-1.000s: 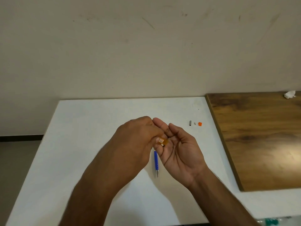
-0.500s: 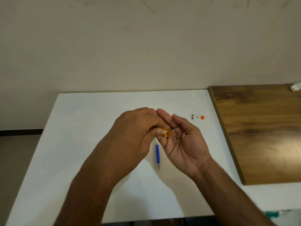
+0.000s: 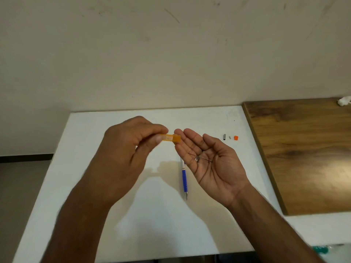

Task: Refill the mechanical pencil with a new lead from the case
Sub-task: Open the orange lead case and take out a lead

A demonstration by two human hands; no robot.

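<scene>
My left hand (image 3: 131,149) pinches a small orange see-through lead case (image 3: 171,138), held level above the white table (image 3: 95,186). Just right of it my right hand (image 3: 210,164) is cupped palm up, fingers apart. A thin dark lead (image 3: 206,158) lies across that palm, near a ring on one finger. The blue and white mechanical pencil (image 3: 184,179) lies on the table below the right hand, its tip pointing toward me and its upper end hidden by the fingers.
Three tiny parts lie in a row at the table's back right: a dark cap (image 3: 224,136), a grey piece (image 3: 230,137) and an orange cap (image 3: 236,137). A wooden board (image 3: 303,158) adjoins the table's right side, with a white crumpled scrap (image 3: 344,101) at its far corner.
My left hand has drawn the orange case leftward and level, away from the right palm. The right hand has opened wider, and a lead now lies on it.
</scene>
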